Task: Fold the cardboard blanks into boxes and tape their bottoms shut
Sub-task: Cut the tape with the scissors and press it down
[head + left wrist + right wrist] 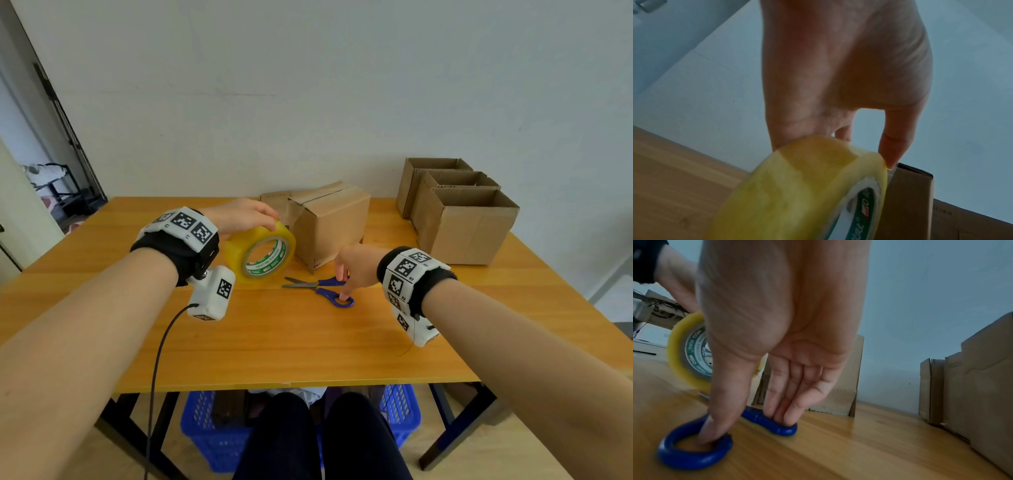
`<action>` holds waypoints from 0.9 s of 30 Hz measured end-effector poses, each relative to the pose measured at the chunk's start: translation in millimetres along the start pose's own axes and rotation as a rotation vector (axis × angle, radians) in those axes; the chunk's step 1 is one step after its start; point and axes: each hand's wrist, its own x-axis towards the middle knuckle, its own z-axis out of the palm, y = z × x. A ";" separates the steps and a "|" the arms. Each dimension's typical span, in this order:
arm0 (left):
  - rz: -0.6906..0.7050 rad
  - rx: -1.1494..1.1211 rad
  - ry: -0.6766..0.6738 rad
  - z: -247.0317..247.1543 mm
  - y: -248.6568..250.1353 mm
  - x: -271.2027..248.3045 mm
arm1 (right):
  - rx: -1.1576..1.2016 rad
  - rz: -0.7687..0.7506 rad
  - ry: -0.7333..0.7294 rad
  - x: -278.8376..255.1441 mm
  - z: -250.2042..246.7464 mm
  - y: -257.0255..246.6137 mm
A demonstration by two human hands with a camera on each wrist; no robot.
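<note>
Left hand [241,214] grips the tape roll [260,253], its strip stretched to the box [329,222], while the right hand [356,267], fingers straight, slips into the scissors [322,289], likely to cut it

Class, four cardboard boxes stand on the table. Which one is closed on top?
The cardboard box in the middle, just behind the tape roll: its flaps are folded shut on top, while the three boxes at the right stand open-topped.
</note>
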 end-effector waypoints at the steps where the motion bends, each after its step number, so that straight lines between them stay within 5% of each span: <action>1: -0.004 -0.003 -0.002 0.0 0.0 0.1 | -0.019 0.010 -0.010 1.1 0.5 -0.9; 12: -0.008 0.041 0.037 0.2 -5.8 4.5 | 0.014 0.033 -0.022 -6.1 -2.1 -2.8; 17: -0.032 0.010 0.039 -0.9 -6.1 5.1 | 0.485 -0.023 0.000 -20.6 -14.9 12.6; 22: -0.052 -0.038 0.018 -2.9 -7.5 5.1 | 0.989 -0.027 -0.159 -35.4 -20.5 12.9; 27: -0.046 -0.050 0.008 -3.8 -8.8 6.2 | 1.177 0.043 -0.147 -33.8 -26.1 6.8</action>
